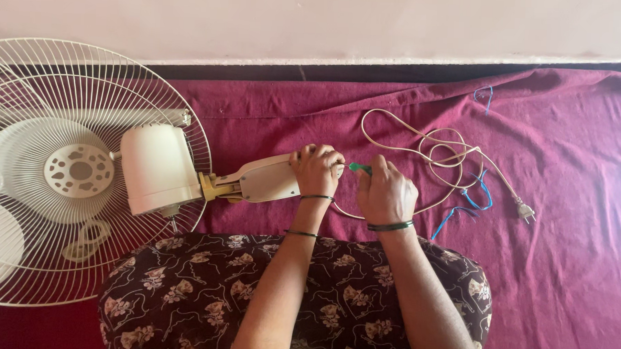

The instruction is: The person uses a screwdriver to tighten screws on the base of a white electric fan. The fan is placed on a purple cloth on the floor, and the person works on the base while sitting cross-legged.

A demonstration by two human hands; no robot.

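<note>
Floral-printed dark fabric covers the person's lap at the bottom of the view, with both forearms reaching forward over it. Beyond the hands, a maroon cloth spreads across the whole surface. Far to the left of the fingers lies a white fan: its round wire guard with blades behind, then the cream motor housing. From the housing a cream fan neck runs rightward into the left hand, whose fingers are closed around its end. Just right of that, nearly touching, the right hand has its fingers curled closed on a small green-handled tool, its tip pointing at the neck. Right of the fingers a beige power cord loops loosely, ending in a plug. Thin blue wire lies among the loops.
</note>
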